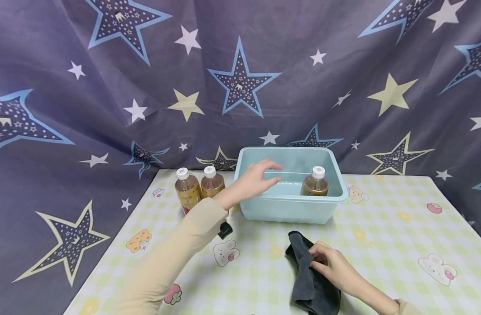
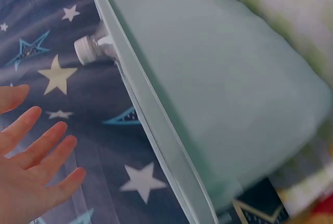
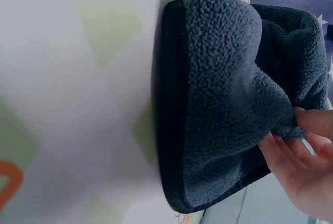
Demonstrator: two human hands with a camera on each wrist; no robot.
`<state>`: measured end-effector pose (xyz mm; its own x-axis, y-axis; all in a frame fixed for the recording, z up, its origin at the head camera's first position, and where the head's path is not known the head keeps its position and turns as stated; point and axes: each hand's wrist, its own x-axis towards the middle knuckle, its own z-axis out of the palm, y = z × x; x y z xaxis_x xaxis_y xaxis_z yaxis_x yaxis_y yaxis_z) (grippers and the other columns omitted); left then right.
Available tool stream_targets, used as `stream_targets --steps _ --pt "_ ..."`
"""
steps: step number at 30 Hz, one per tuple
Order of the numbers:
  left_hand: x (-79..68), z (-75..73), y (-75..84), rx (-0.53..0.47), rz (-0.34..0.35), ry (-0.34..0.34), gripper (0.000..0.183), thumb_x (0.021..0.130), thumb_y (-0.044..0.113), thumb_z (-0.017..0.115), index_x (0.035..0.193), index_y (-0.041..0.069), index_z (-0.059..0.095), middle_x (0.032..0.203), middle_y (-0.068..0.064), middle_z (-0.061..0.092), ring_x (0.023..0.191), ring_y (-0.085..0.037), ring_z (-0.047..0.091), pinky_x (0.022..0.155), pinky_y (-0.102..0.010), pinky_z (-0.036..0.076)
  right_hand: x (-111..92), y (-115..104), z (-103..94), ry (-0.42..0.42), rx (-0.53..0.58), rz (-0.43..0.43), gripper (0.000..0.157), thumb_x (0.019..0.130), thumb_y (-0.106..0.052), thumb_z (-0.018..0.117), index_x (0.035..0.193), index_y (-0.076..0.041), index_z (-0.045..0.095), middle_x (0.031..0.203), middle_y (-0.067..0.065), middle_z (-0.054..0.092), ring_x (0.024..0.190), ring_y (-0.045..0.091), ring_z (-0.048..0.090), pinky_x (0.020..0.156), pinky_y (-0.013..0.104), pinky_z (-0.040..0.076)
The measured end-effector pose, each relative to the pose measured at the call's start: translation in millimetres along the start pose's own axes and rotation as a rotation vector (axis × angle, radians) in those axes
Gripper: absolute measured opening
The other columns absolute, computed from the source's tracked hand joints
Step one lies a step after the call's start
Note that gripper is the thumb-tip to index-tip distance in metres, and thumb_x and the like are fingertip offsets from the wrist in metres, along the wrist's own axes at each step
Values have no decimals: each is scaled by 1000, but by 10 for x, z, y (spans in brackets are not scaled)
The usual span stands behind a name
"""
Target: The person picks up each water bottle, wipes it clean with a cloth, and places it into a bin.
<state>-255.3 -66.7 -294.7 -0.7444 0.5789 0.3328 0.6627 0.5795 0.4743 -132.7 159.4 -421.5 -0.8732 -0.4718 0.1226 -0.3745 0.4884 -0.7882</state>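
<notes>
My left hand (image 1: 258, 177) is over the left side of a light blue plastic bin (image 1: 287, 211), its fingers spread and holding nothing. In the left wrist view that hand (image 2: 39, 156) shows beside the bin's rim. A bottle (image 1: 315, 186) with a white cap stands inside the bin on the right; its lower part is hidden by the wall. On the table in front, my right hand (image 1: 336, 267) pinches a dark grey cloth (image 1: 309, 280) between thumb and fingers. Up close in the right wrist view, the cloth (image 3: 223, 94) looks fluffy with a black edge, bunched at the fingertips.
Two more white-capped bottles, one on the left (image 1: 187, 190) and one beside it (image 1: 212, 181), stand left of the bin, partly behind my left arm. A small black object (image 1: 225, 230) lies by my sleeve. Behind the checked tablecloth (image 1: 386, 227) hangs a star-patterned curtain (image 1: 303, 100).
</notes>
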Motion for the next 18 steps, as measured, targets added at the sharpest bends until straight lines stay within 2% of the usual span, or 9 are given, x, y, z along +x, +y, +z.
stream_targets --steps 4,12,18 --pt "-161 -124 -115 21 -11 36 27 86 18 57 110 6 59 113 -7 57 109 -20 49 96 -32 38 0 -6 -16 4 3 -4 9 82 0 59 87 -6 56 86 0 52 76 6 58 63 21 50" --pt "-428 -353 -332 -6 -84 124 26 84 16 60 108 6 60 110 -9 58 108 -22 50 94 -35 40 -12 -9 -43 0 6 -3 9 82 0 59 88 -6 56 85 0 53 76 7 58 63 22 50" --pt "-554 -469 -490 -3 -128 182 25 85 17 60 108 6 61 109 -8 56 97 -21 53 76 -34 49 -13 -14 -51 6 -2 -12 9 82 -1 59 87 -7 56 86 -1 55 77 8 59 63 22 51"
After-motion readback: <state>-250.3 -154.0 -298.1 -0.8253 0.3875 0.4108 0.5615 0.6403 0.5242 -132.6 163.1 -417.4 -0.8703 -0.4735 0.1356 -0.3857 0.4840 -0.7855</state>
